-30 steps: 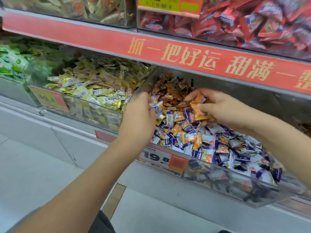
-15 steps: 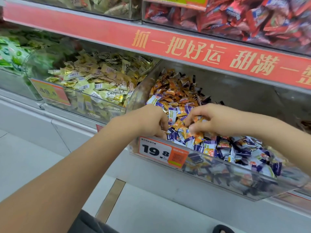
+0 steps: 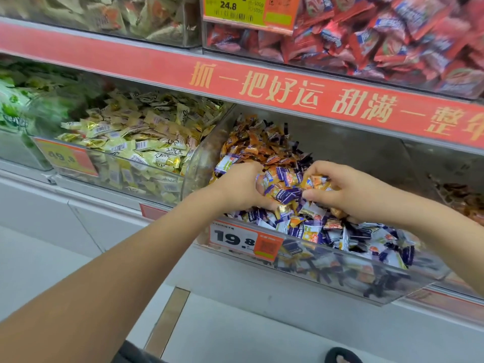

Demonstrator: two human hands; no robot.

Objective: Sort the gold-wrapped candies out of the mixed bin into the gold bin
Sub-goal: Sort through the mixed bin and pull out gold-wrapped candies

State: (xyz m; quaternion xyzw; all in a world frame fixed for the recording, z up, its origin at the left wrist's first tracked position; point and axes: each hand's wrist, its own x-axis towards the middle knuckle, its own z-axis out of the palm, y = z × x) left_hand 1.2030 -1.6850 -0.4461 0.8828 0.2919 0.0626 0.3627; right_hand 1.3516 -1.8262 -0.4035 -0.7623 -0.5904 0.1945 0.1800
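Observation:
The clear mixed bin (image 3: 340, 260) holds a heap of purple, white and orange wrapped candies (image 3: 264, 148). Both my hands are down in that heap near its front. My left hand (image 3: 239, 187) is curled, its fingers buried among the wrappers; whether it holds one I cannot tell. My right hand (image 3: 337, 189) pinches an orange-gold wrapped candy (image 3: 315, 180) between thumb and fingers. A gold-wrapped candy (image 3: 284, 208) lies between the hands. The gold bin (image 3: 136, 163), to the left, is full of pale gold wrapped candies (image 3: 146, 132).
A red shelf strip (image 3: 262, 85) with gold lettering runs above both bins. Over it stand bins of red candies (image 3: 379, 38). A green candy bin (image 3: 13, 113) is at far left. Price tags 19.8 (image 3: 235, 238) and 49.8 (image 3: 62, 157) hang on the bin fronts.
Both hands have dropped from above the heap into its front part and drawn closer together. My right hand has closed around an orange-gold candy.

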